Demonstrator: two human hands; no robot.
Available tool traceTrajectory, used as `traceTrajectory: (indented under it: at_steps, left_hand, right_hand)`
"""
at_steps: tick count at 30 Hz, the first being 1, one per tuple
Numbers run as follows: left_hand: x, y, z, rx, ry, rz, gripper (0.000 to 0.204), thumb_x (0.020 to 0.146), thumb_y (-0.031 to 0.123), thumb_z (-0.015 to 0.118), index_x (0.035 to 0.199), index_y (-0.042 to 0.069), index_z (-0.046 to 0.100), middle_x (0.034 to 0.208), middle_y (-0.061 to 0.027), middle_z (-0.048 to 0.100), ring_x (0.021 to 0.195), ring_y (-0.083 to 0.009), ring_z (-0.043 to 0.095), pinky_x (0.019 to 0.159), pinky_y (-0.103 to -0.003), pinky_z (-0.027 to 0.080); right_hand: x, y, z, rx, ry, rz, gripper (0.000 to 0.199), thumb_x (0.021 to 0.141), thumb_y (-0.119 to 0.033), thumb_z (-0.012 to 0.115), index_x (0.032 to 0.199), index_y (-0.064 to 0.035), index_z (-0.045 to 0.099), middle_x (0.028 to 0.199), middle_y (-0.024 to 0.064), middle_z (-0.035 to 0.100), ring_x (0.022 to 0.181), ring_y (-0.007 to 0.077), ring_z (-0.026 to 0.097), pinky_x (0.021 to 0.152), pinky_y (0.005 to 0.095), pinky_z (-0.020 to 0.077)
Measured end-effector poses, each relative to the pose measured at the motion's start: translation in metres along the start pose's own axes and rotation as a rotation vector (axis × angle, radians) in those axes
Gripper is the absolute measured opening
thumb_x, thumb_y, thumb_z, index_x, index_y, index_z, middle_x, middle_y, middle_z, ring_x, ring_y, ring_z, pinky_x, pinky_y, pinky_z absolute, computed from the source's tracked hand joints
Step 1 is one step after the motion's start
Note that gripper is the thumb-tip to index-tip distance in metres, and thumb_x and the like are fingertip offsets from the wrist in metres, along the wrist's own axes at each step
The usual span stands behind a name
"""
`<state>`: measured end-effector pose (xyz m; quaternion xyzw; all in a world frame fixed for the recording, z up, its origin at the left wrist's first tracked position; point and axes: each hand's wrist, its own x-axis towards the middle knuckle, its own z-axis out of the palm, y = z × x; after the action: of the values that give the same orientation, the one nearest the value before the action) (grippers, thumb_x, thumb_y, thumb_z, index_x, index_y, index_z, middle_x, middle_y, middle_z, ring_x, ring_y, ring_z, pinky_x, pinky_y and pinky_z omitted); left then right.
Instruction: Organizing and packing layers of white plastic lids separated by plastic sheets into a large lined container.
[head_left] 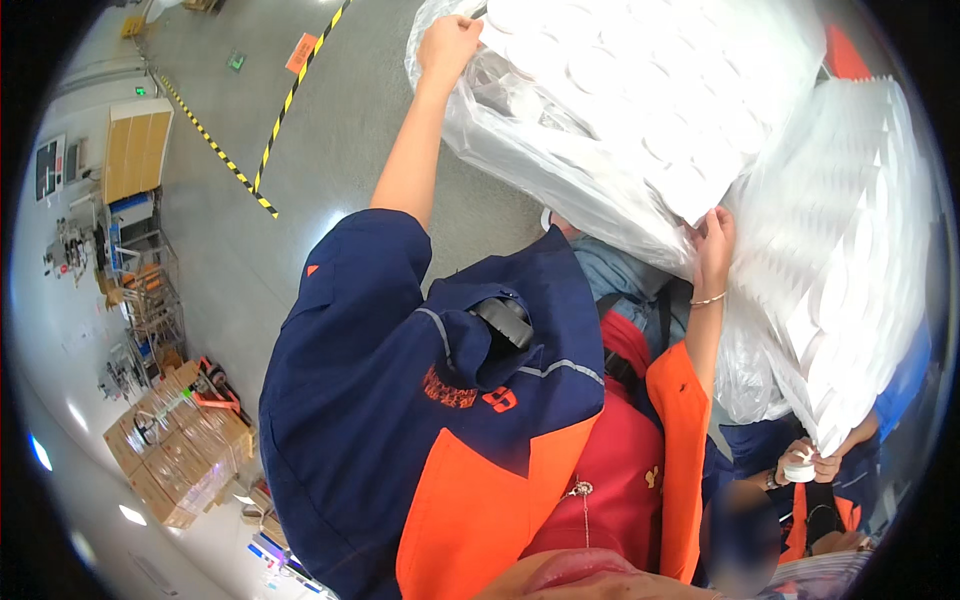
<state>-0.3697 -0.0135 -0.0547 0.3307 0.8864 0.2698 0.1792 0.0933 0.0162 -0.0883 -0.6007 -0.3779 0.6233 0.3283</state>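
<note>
In front of me lies a stack of white trays with rounded shapes [640, 90], inside a clear plastic bag [560, 165] whose film is bunched along the near side. My left hand [450, 45] is closed at the far left corner, fingers pinched on the tray edge or the film there. At the near corner my right hand [714, 240], a thin bracelet on its wrist, is closed with thumb and fingers on the tray's corner. The exact grip of both hands is partly hidden, and bright light washes out the tray surface.
To the right stands another stack of white trays [840, 260] in plastic. Beyond it, at lower right, a co-worker's hands [800, 462] hold a small round white object. Yellow-black floor tape [290, 100] runs at left, near a pallet of cartons [175, 440].
</note>
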Motion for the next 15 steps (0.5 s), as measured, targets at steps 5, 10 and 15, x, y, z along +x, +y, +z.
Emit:
traceTrajectory:
  at_steps: [5, 10, 15]
  left_hand:
    - [0.02, -0.018, -0.001, -0.205, -0.028, 0.005, 0.03, 0.083, 0.026, 0.06, 0.086, -0.003, 0.067, 0.087, -0.0175, 0.067, 0.081, -0.0257, 0.065, 0.073, -0.039, 0.047]
    - [0.001, 0.01, -0.011, -0.252, 0.044, 0.055, 0.03, 0.082, 0.026, 0.057, 0.083, -0.002, 0.067, 0.075, -0.0165, 0.068, 0.07, -0.0275, 0.066, 0.066, -0.038, 0.049]
    - [-0.001, -0.02, 0.009, -0.032, 0.211, 0.143, 0.024, 0.082, 0.022, 0.055, 0.084, 0.001, 0.068, 0.078, -0.0142, 0.069, 0.075, -0.0283, 0.067, 0.07, -0.04, 0.049]
  right_hand:
    - [-0.008, -0.012, 0.006, 0.053, -0.005, 0.011, 0.018, 0.099, -0.017, 0.045, 0.107, -0.0011, 0.05, 0.094, 0.0059, 0.054, 0.089, 0.0151, 0.057, 0.082, 0.0385, 0.0551]
    - [-0.01, -0.015, 0.003, 0.047, 0.001, 0.008, 0.017, 0.099, -0.015, 0.044, 0.107, -0.0013, 0.05, 0.094, 0.0061, 0.054, 0.087, 0.0151, 0.056, 0.085, 0.0393, 0.0549]
    - [0.002, -0.001, -0.003, 0.04, -0.003, 0.011, 0.016, 0.098, -0.014, 0.046, 0.105, -0.0007, 0.05, 0.09, 0.005, 0.053, 0.079, 0.0126, 0.053, 0.084, 0.0387, 0.0549]
